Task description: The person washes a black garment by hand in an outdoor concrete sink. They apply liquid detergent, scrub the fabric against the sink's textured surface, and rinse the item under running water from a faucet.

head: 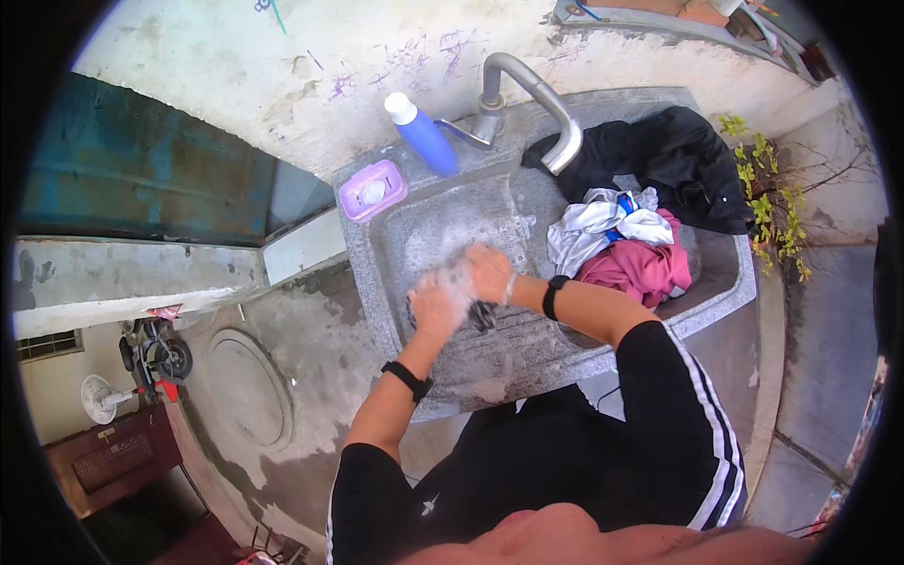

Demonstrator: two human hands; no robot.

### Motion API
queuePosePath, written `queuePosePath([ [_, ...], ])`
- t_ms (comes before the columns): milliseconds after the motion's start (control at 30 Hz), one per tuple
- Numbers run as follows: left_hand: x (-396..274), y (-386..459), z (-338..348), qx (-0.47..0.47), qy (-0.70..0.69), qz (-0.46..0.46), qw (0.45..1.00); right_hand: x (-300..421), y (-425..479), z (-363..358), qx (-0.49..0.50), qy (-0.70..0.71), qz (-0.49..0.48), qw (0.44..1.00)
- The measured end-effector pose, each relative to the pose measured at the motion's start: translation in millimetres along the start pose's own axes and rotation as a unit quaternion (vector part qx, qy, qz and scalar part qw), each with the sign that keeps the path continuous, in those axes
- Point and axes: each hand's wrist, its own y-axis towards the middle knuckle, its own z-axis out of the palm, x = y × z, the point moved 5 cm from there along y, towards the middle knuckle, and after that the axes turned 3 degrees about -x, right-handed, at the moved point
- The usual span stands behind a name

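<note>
My left hand (434,308) and my right hand (489,270) are close together over the ribbed washboard slope of a grey stone laundry sink (369,300). Both grip a small, dark wet cloth (483,316), mostly hidden under my fingers and a layer of white suds. Motion blurs the foam and fingertips, so the cloth's shape is unclear. Soapy water coats the stone just beyond my hands. To the right, a white garment with blue parts (600,224) lies bunched against a pink garment (639,265) in the basin.
Above the basin curves a metal faucet (537,92). A blue bottle with a white cap (427,141) and a lilac soap dish (373,192) holding pale soap stand along the back-left rim. Black clothing (664,155) drapes over the back-right corner, near a leafy plant (770,191).
</note>
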Motion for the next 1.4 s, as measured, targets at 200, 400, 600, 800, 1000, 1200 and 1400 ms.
queuePosePath([
  [200,-22.7,-44.7,-26.8,-0.039,-0.054,0.154,0.986,20.5,-66.7,-6.6,-0.173,0.053,-0.091,0.979],
  [400,-38.8,-56.5,-15.1,0.043,0.010,0.080,0.996,26.7,-64.3,11.8,-0.096,-0.016,-0.152,0.984],
  [600,13.1,13.2,9.0,-0.099,0.007,-0.083,0.992,-29.7,3.4,-34.1,-0.245,-0.064,-0.054,0.966],
  [800,11.2,-1.6,13.0,-0.077,-0.036,-0.088,0.993,-186.3,-81.4,-160.2,-0.369,-0.180,0.248,0.877],
  [1000,-11.9,-40.3,-4.8,-0.048,-0.098,-0.043,0.993,-344.8,-275.2,-222.6,-0.266,-0.261,0.644,0.669],
  [1200,-41.1,-67.4,-7.2,-0.084,0.015,0.000,0.996,-398.6,-322.9,-193.2,-0.191,-0.325,0.634,0.675],
  [1400,-34.3,-62.1,1.5,-0.115,0.026,-0.010,0.993,-384.9,-321.5,-222.1,-0.489,-0.025,0.567,0.663],
])
